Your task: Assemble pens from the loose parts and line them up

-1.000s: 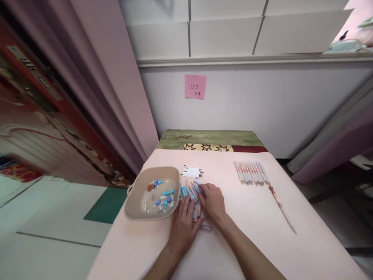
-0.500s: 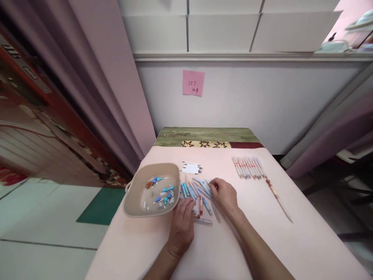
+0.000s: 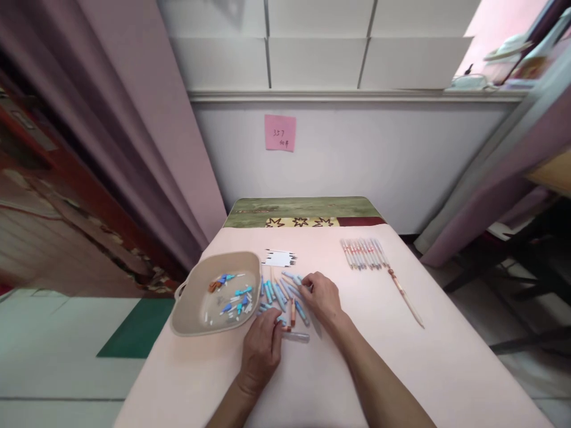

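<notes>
A loose heap of pen barrels (image 3: 284, 290) in blue, tan and orange-brown lies between my hands. My right hand (image 3: 325, 299) reaches over the heap's right side, its thumb and fingers closed at the end of a pale blue pen barrel (image 3: 307, 290); the exact grip is partly hidden. At the near left edge, my left hand (image 3: 263, 343) has its fingers curled and pressed together over small pieces, and what they hold is covered. A clear tube (image 3: 295, 337) lies just right of its fingertips. Left of it stands a beige basin (image 3: 187, 318) with blue, white and brown pen parts.
Dark-tipped white refills (image 3: 279, 258) lie side by side behind the heap. At the right is a row of pens (image 3: 364, 254), with one longer pen (image 3: 405, 297) slanting from its end. The pink-covered table (image 3: 428, 374) meets a wall bearing a pink note (image 3: 280, 132).
The whole view has shifted, so the table contents appear further left. My left hand has drawn slightly back from the basin side; my right hand stays at the heap's right side.
</notes>
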The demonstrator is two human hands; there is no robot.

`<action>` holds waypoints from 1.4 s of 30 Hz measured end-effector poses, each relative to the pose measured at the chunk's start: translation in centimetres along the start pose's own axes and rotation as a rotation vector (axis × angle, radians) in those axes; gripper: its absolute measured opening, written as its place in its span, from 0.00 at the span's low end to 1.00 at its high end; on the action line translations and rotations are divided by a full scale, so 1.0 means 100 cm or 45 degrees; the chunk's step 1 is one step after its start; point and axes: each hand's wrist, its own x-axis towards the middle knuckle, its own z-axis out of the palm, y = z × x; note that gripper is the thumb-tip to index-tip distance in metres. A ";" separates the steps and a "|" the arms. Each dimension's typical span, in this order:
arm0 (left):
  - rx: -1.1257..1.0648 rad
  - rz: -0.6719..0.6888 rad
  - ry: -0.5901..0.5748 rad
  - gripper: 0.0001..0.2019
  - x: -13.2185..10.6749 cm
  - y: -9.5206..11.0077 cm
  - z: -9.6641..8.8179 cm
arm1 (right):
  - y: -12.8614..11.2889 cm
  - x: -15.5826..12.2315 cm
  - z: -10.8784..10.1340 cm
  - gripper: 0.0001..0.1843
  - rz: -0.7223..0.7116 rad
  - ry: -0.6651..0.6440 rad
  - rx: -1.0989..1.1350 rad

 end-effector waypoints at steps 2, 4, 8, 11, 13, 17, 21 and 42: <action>0.017 0.005 -0.006 0.17 0.001 -0.002 0.002 | -0.001 -0.002 -0.001 0.06 -0.010 0.020 0.017; 0.017 0.007 -0.013 0.17 0.002 -0.003 0.003 | -0.002 -0.004 -0.001 0.05 -0.014 0.033 0.034; 0.029 0.025 -0.024 0.18 0.005 -0.005 0.006 | -0.001 -0.009 0.000 0.05 0.007 0.019 0.047; 0.056 0.027 -0.034 0.18 0.005 -0.008 0.008 | 0.001 -0.011 0.003 0.06 -0.014 -0.009 0.041; 0.056 0.013 -0.049 0.18 0.004 -0.009 0.009 | 0.002 -0.012 0.005 0.06 -0.037 -0.024 0.043; 0.036 -0.012 -0.063 0.18 0.004 -0.010 0.011 | 0.002 -0.012 0.005 0.08 -0.050 -0.020 0.048; 0.024 -0.030 -0.067 0.18 0.004 -0.009 0.011 | 0.008 -0.009 0.001 0.12 -0.016 0.116 0.133; 0.055 -0.009 -0.053 0.18 -0.002 0.004 0.000 | -0.049 0.033 0.014 0.11 -0.064 -0.182 -0.397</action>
